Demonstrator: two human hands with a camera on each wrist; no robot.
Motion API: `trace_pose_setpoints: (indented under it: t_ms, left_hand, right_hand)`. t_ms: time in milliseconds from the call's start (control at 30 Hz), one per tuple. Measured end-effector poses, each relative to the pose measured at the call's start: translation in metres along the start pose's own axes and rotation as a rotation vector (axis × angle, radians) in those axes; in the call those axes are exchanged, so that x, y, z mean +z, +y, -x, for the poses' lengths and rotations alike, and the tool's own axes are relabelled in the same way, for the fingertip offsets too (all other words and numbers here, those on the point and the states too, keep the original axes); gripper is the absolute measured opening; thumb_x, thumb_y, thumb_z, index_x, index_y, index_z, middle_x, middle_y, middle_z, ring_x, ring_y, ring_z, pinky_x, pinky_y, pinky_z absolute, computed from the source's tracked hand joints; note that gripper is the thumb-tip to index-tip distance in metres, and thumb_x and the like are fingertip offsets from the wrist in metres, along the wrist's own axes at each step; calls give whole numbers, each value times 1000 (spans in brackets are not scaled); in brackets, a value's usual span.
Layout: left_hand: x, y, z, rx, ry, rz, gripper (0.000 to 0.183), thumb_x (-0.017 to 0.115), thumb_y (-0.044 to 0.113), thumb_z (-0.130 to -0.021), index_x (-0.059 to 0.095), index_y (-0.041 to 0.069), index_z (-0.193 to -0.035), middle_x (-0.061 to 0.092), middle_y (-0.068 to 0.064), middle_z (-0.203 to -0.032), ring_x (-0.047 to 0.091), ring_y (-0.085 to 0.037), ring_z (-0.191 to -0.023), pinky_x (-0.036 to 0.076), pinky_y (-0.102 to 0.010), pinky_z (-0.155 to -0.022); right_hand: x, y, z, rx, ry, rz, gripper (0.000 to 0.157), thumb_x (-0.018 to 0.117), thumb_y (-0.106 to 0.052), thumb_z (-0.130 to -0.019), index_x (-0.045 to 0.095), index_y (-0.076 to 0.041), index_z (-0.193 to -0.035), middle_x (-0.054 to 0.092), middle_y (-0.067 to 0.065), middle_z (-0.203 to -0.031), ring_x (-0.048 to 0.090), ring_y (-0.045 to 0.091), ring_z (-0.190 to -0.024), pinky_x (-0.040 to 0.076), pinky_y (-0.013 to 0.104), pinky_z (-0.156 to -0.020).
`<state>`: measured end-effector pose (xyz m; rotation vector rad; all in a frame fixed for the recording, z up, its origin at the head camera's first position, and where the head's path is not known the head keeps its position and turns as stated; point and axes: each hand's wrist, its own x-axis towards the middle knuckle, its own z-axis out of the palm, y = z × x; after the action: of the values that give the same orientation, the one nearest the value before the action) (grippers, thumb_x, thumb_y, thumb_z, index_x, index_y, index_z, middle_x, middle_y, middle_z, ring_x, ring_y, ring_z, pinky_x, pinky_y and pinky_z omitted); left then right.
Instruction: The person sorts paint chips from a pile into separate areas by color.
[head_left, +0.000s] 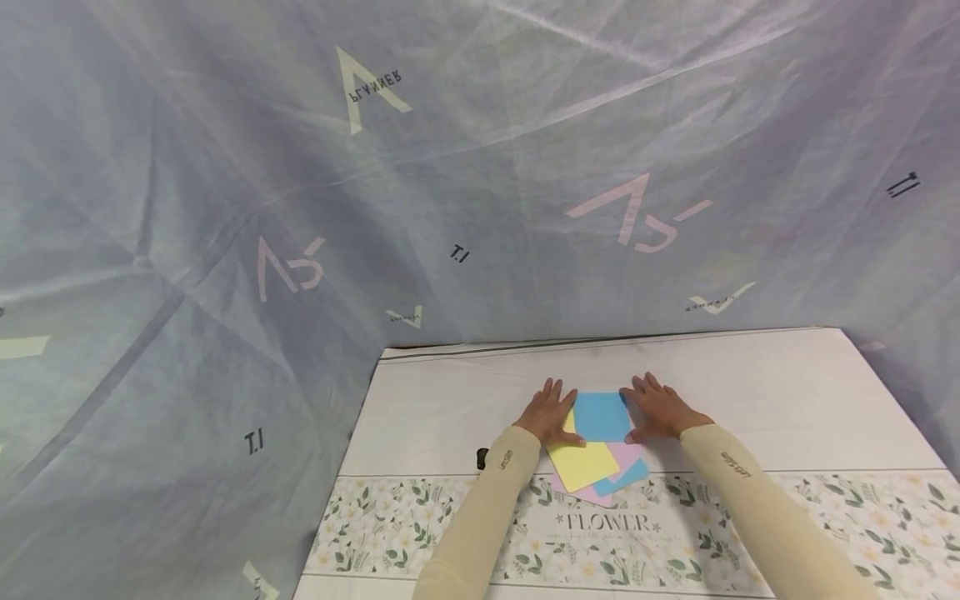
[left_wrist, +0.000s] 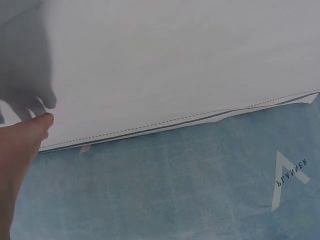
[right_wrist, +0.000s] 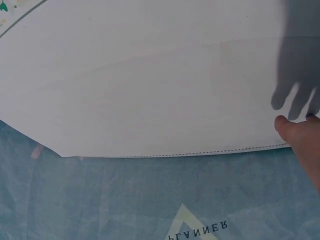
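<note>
In the head view, a square blue paper sheet lies on the table between both hands. My left hand is spread at its left side, the thumb over the top of a yellow sheet. At the right side my right hand has its fingers extended, index finger and thumb right at the blue edge. Below, partly covered, are a pink sheet and a second blue sheet. Each wrist view catches only part of a hand at the frame's side, with its shadow; the papers are out of those views.
The white tablecloth has a floral band printed with "FLOWER". A small black object sits beside the left forearm. Blue-grey printed sheeting hangs behind the table's far edge and at the sides.
</note>
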<state>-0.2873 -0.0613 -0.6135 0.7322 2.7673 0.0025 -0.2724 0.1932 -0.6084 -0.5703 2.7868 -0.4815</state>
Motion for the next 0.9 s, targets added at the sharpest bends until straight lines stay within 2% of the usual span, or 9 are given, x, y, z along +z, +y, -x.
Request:
trace_pose_setpoints:
  t_ms: [133, 300, 633, 900]
  left_hand:
    - [-2, 0, -5, -26, -27, 47, 104, 74, 67, -77, 27, 23, -159, 17, -12, -166, 11, -28, -155, 22, -39, -123]
    - [-6, 1, -9, -43, -48, 70, 108, 78, 66, -72, 30, 21, -158, 15, -12, -167, 10, -28, -155, 22, -39, -123]
    - [-12, 6, -11, -51, 1, 94, 110, 86, 62, -65, 38, 15, -152, 19, -14, -165, 13, -30, -154, 21, -39, -123]
    - [-9, 8, -16, -72, -13, 124, 110, 87, 59, -63, 37, 16, -151, 17, -13, -166, 11, -28, -154, 20, -38, -123]
  right_hand:
    - [-1, -3, -2, 16, -11, -2, 94, 86, -40, -75, 43, 1, -148, 22, 36, -157, 10, 57, -145, 16, 69, -115]
    - [-1, -5, -2, 16, -12, -20, 93, 87, -38, -74, 44, 0, -147, 22, 36, -156, 10, 57, -145, 16, 70, -115]
    - [-4, -7, 1, -17, 15, -2, 92, 87, -37, -74, 44, 3, -145, 26, 38, -154, 15, 59, -143, 21, 71, -113]
    - [-1, -1, 0, -7, 5, -19, 94, 86, -38, -74, 42, 2, -147, 23, 37, -156, 11, 58, -144, 18, 70, -114]
